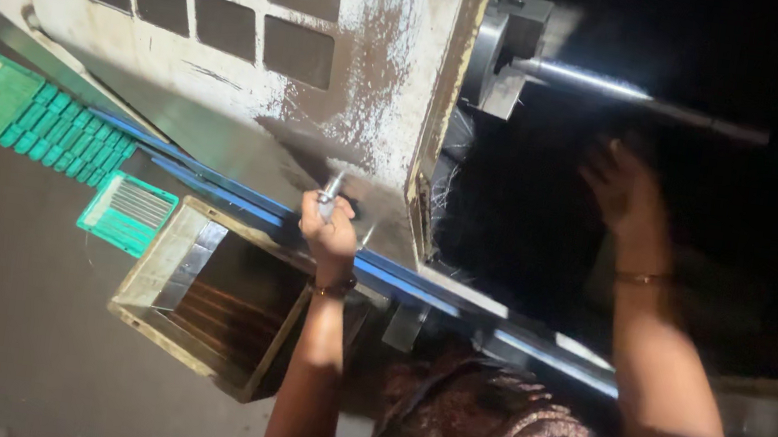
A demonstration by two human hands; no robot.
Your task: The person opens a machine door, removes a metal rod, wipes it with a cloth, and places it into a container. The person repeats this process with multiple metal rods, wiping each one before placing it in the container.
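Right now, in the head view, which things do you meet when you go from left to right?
Green tray → open box → left hand holding a small metal part → chuck → steel bar, with the right hand below it.

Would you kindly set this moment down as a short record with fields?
Setting: person at a worn white machine door with a dark open chamber
Left hand: closed on a small metal handle at the door's lower edge
Right hand: open, inside the chamber, below a shiny rod in a chuck; contact unclear
Floor: green trays, open metal box
Rail: blue, along the machine front
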